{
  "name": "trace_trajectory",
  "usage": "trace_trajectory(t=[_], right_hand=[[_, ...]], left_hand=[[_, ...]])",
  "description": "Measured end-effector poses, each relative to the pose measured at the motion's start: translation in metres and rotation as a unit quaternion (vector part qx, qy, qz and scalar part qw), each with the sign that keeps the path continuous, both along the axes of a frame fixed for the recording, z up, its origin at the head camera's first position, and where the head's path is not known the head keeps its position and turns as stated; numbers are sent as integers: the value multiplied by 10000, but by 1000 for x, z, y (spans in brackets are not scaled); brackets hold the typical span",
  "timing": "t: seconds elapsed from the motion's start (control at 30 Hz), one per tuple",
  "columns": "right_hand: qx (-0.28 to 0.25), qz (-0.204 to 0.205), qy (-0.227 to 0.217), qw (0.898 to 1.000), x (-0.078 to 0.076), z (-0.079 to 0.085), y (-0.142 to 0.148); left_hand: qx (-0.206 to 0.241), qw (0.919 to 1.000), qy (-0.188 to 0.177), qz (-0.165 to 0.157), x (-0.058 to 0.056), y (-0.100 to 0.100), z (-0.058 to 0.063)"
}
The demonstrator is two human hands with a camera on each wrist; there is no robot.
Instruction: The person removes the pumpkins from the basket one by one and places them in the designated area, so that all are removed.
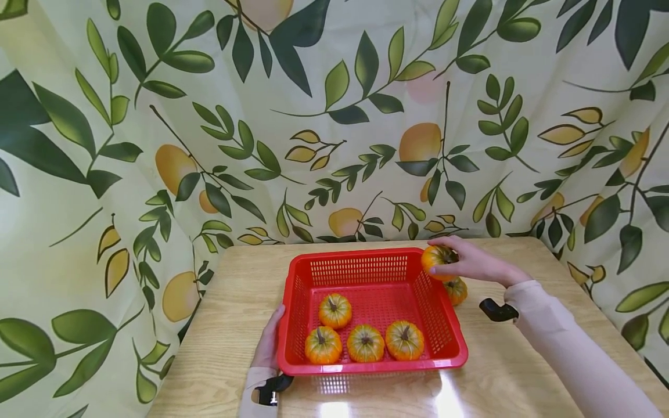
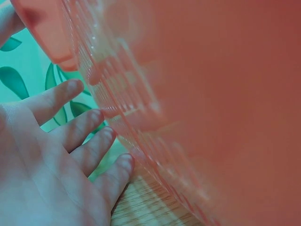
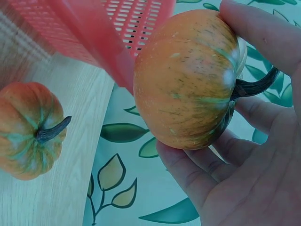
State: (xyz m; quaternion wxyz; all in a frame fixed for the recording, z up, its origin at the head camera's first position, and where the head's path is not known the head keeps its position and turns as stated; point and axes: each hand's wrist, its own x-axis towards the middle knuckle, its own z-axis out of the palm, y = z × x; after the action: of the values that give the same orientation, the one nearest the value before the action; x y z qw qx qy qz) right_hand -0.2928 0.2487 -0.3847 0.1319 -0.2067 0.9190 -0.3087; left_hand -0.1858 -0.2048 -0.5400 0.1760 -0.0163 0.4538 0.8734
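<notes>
A small orange pumpkin (image 3: 186, 80) with a dark stem is held in my right hand (image 1: 470, 262), thumb on one side and fingers on the other, at the basket's right rim. My left hand (image 1: 269, 339) rests against the left wall of the red plastic basket (image 1: 372, 370); in the left wrist view its fingers (image 2: 77, 125) are extended, tips at the slotted wall. Inside the basket sit several pumpkins: one pumpkin (image 1: 335, 310) behind a front row with a left pumpkin (image 1: 323, 346), a middle pumpkin (image 1: 365, 343) and a right pumpkin (image 1: 405, 341).
Another pumpkin (image 1: 456, 291) lies on the wooden table (image 1: 230, 325) just outside the basket's right wall, below my right hand. Behind the table hangs a leaf-and-fruit patterned cloth (image 1: 313, 191). Black straps with mounts (image 1: 497, 310) are on both wrists.
</notes>
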Motion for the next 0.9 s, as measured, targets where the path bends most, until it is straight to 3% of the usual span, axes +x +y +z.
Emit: trace_trajectory(t=[0.9], right_hand=[[15, -125, 24, 9999, -1, 3, 13]], left_hand=[[-4, 9999, 129, 39, -1, 0, 2]])
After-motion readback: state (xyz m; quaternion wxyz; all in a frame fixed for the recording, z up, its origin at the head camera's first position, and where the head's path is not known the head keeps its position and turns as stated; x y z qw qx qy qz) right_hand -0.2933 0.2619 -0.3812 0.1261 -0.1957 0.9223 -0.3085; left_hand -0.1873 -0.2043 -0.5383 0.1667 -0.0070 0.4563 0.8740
